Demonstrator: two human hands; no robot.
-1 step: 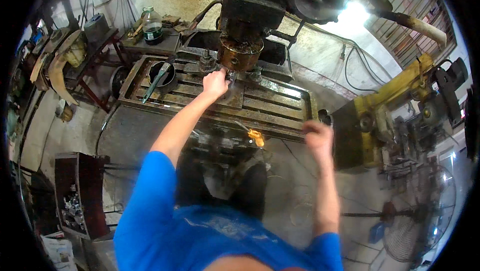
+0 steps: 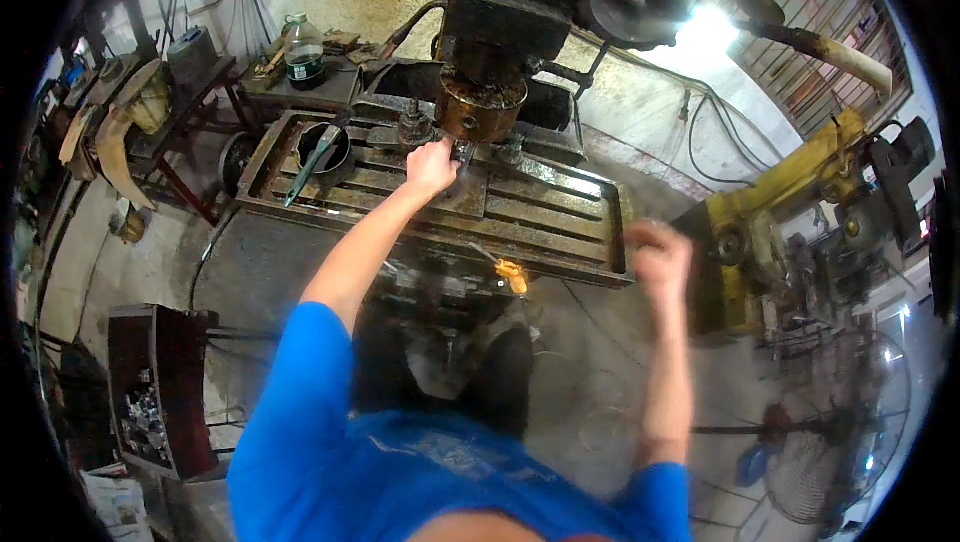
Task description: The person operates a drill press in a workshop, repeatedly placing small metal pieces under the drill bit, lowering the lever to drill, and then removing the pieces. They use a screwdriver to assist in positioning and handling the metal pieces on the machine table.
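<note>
My left hand [image 2: 432,166] is closed just below the round brown spindle head [image 2: 482,110] of a milling machine, gripping a small metal part [image 2: 464,154] that is mostly hidden by the fingers. Under it lies the slotted machine table [image 2: 545,217], wet and oily. My right hand [image 2: 664,260] is beside the table's right end, its fingers curled and blurred by motion. What it grips is hidden. On the table's left part rests a dark round pan [image 2: 335,157] with a green-handled brush [image 2: 312,170] across it.
An orange-yellow object [image 2: 513,276] sits at the table's front edge. A plastic bottle [image 2: 304,52] stands on the bench behind. At right are a yellow machine [image 2: 730,242] and a fan [image 2: 805,472]. A dark open box [image 2: 160,392] of metal pieces is at lower left.
My right hand has moved right and slightly up, away from the table's corner. My left hand stays in place under the spindle head.
</note>
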